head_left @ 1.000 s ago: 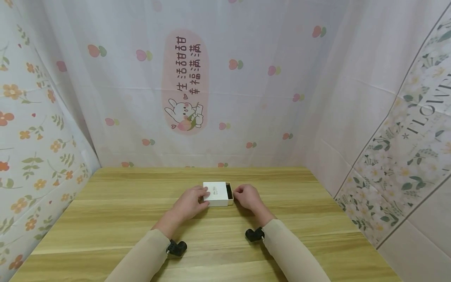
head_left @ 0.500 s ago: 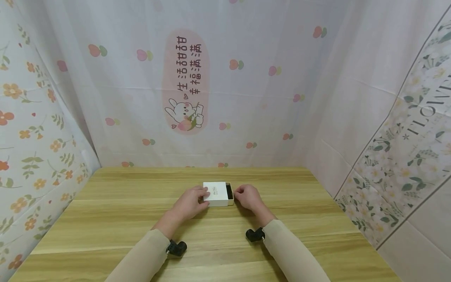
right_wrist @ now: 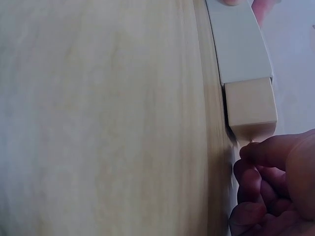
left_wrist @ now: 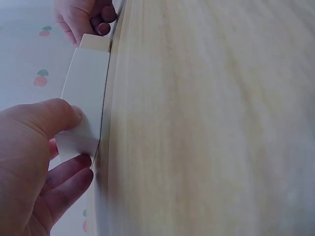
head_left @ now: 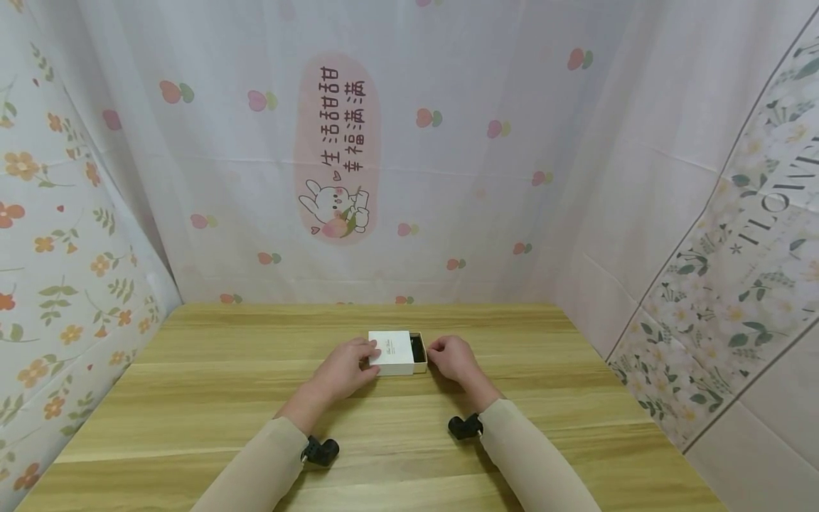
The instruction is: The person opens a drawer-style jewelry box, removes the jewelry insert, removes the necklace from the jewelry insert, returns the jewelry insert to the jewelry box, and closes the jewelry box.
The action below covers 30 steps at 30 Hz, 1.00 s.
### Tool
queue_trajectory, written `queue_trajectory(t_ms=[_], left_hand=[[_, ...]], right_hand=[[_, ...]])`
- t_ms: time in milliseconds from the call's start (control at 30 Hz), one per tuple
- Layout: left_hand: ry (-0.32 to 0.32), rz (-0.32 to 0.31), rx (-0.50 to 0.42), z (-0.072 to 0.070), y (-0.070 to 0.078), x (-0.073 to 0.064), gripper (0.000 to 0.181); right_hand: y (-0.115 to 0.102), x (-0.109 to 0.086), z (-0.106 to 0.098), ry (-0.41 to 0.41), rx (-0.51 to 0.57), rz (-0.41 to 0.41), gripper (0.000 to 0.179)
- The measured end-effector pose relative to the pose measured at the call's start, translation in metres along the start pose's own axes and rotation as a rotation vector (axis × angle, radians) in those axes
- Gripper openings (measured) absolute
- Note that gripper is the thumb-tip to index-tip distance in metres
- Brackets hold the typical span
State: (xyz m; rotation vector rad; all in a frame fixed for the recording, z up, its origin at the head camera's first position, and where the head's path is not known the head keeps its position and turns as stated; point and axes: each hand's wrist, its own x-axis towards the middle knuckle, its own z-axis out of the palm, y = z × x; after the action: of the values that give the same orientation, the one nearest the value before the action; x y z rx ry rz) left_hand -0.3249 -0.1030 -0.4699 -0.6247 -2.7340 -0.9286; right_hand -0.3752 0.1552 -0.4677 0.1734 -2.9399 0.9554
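A white sliding gift box with small printed lettering lies on the table, its cream inner drawer drawn partly out to the right. Dark lining shows in the drawer's opening. My left hand holds the left end of the white outer sleeve, thumb on the near side, other fingers at the end and over the top. Beyond the drawer's right end is my right hand, its thumb and curled index finger pinched together at that end. Whatever small part they grip there is mostly hidden by the fingertips.
The wood-grain table spreads around the box. A printed curtain hangs behind the far edge, with floral cloth at the left. Black wrist cameras are strapped over the beige sleeves.
The drawer has slid slightly farther right out of its sleeve, and my right hand has shifted right with it. My left hand and the outer sleeve stay in place.
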Motion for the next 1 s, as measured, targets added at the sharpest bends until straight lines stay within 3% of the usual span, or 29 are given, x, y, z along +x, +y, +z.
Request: queue_trajectory(t_ms=[1000], left_hand=[[-0.008, -0.017, -0.007, -0.001, 0.002, -0.001, 0.035]], right_hand=[[0.006, -0.004, -0.011, 0.014, -0.038, -0.007, 0.016]])
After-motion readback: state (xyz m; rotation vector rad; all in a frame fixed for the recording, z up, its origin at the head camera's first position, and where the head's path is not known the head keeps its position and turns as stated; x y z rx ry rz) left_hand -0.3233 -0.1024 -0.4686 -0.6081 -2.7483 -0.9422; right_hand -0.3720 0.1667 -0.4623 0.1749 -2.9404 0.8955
